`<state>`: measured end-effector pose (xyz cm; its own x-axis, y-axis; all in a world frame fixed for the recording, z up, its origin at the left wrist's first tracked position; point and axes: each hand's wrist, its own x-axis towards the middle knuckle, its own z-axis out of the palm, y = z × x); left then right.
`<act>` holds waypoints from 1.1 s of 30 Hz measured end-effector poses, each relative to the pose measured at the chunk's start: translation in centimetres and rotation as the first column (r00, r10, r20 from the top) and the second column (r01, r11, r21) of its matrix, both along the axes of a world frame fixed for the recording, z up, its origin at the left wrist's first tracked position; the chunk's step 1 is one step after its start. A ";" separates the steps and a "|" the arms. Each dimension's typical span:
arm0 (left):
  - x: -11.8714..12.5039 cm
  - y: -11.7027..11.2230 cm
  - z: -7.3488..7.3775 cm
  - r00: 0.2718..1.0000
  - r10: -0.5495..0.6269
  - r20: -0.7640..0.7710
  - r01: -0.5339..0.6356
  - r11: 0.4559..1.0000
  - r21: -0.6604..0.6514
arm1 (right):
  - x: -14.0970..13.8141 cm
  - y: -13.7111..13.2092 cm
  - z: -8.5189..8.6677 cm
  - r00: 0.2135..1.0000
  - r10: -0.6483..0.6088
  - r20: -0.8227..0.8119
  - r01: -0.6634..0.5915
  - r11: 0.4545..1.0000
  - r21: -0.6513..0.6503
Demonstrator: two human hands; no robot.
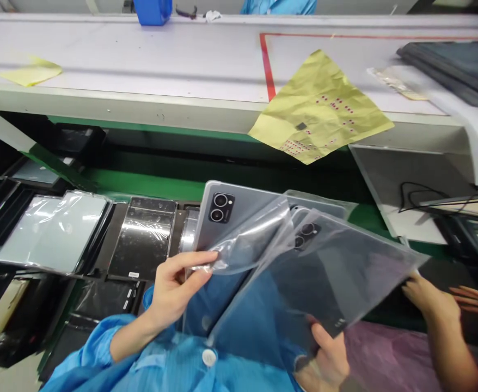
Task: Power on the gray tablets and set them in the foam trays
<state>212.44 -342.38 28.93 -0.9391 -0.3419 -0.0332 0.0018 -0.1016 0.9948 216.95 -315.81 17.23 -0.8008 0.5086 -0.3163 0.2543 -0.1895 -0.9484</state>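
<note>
1. White bench (190,68) runs above a green shelf (141,182).
2. Left hand (177,288), wrist angled up, pinches loose clear plastic film (243,245) between thumb and forefinger.
3. Right hand (326,356), thumb uppermost, grips the lower end of a grey tablet inside a clear plastic sleeve (316,277); its fingers are mostly hidden.
4. Film covers only part of the grey twin-lens tablet (249,204) behind, camera corner bare, before the bench.

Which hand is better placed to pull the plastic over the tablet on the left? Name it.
Probably the left hand: it pinches the plastic over that tablet. The right hand seems less free, gripping the other tablet near its lower edge.
</note>
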 end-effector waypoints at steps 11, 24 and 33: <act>0.9 0.0 -0.8 0.999 -0.044 0.003 0.044 0.999 0.011 | 1.4 -0.1 -0.6 0.998 -0.056 0.022 0.059 0.988 -0.146; 1.1 -0.1 -1.3 0.991 -0.131 0.033 0.124 0.981 0.151 | -1.3 -4.3 3.4 0.986 0.124 0.112 -0.114 0.989 -0.091; 1.1 -0.2 -1.3 0.969 -0.193 -0.155 0.198 0.980 0.013 | -1.6 -5.4 5.0 0.978 0.183 -0.105 -0.179 0.983 0.046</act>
